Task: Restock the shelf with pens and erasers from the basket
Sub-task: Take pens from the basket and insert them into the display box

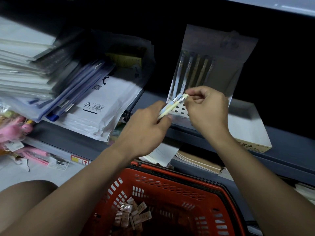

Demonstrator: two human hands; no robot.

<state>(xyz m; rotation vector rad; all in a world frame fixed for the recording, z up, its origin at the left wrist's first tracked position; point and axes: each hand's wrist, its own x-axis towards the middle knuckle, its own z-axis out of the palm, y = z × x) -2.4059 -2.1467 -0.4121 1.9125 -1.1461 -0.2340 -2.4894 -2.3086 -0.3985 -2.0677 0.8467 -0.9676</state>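
Note:
My left hand (146,126) grips a small bunch of pale pens (172,104) by their lower ends. My right hand (207,109) pinches the top end of one of those pens near its cream cap. Both hands hover in front of the grey shelf edge (196,133). Behind them an open display box (211,65) leans on the shelf with several pens lying in it. Below, the red basket (170,181) holds several small wrapped erasers (133,215) on its bottom.
A slanted pile of plastic document pouches and white envelopes (95,103) fills the shelf to the left, with stacked notebooks (22,65) beyond. Pink items (13,130) lie at far left. A white box (250,130) sits right of the display box. Notebooks occupy the lower shelf (196,159).

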